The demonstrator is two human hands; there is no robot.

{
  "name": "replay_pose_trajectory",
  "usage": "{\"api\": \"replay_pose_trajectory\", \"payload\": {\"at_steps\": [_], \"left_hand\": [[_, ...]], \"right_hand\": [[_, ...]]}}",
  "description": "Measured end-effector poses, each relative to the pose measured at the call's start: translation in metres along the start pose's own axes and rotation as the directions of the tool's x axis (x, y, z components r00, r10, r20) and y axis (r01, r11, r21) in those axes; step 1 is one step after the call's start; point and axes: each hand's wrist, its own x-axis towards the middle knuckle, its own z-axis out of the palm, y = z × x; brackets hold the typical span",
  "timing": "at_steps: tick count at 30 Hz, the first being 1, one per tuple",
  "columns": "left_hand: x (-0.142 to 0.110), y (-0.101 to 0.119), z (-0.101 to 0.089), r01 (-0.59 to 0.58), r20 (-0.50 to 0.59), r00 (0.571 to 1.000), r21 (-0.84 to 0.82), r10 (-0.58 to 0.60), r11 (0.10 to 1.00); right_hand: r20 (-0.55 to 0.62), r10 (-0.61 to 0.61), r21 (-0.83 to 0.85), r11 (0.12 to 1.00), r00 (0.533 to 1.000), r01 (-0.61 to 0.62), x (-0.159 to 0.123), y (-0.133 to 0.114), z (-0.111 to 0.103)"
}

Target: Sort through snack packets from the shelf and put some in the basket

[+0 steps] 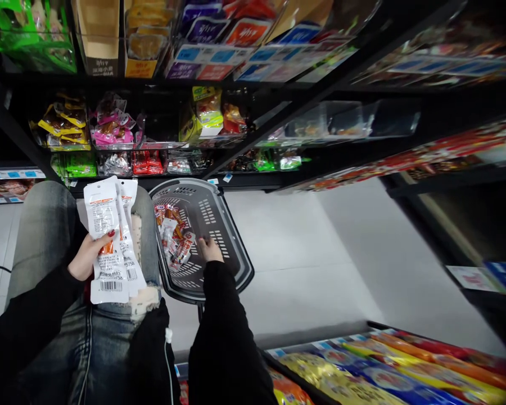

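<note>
My left hand [87,254] is closed on several white snack packets [109,239] with barcodes, held fanned above my jeans-clad knee. My right hand [209,248] reaches down into a dark grey shopping basket [231,247] on the floor, fingers curled over the pile of red and white snack packets [174,235] lying in its left half. Whether those fingers grip a packet is hidden. Both sleeves are black.
Black store shelves [253,93] hold bagged snacks ahead, with clear bins [346,121] at the right. Another shelf of colourful packets [388,365] runs along the lower right. The floor [312,253] is pale tile. A white earphone cable [168,360] hangs by my lap.
</note>
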Motion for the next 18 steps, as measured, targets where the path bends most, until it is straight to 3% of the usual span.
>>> {"api": "replay_pose_trajectory", "payload": {"at_steps": [4, 7, 10, 12, 15, 18], "left_hand": [[0.000, -0.001, -0.001, -0.016, 0.033, 0.999, -0.006, 0.016, 1.000], [-0.001, -0.003, 0.000, -0.019, 0.064, 0.998, -0.004, 0.019, 1.000], [-0.003, -0.004, 0.000, -0.053, 0.103, 0.993, 0.033, 0.050, 0.998], [-0.004, -0.004, 0.000, -0.084, 0.110, 0.991, 0.048, 0.078, 0.995], [-0.005, -0.002, -0.002, -0.110, 0.087, 0.990, 0.039, 0.107, 0.993], [-0.006, -0.001, -0.003, -0.100, 0.099, 0.990, 0.007, 0.099, 0.995]], "right_hand": [[0.010, -0.043, 0.014, 0.999, 0.999, 0.043, -0.034, -0.039, 0.007], [0.086, -0.145, 0.071, 0.988, 0.986, 0.139, -0.080, -0.091, 0.035], [0.174, -0.300, 0.098, 0.953, 0.938, 0.287, -0.116, -0.146, 0.063], [0.150, -0.279, 0.058, 0.960, 0.948, 0.273, -0.125, -0.171, 0.074], [0.140, -0.211, 0.074, 0.977, 0.967, 0.202, -0.124, -0.186, 0.082], [0.187, -0.231, 0.163, 0.966, 0.955, 0.202, -0.120, -0.182, 0.085]]}}
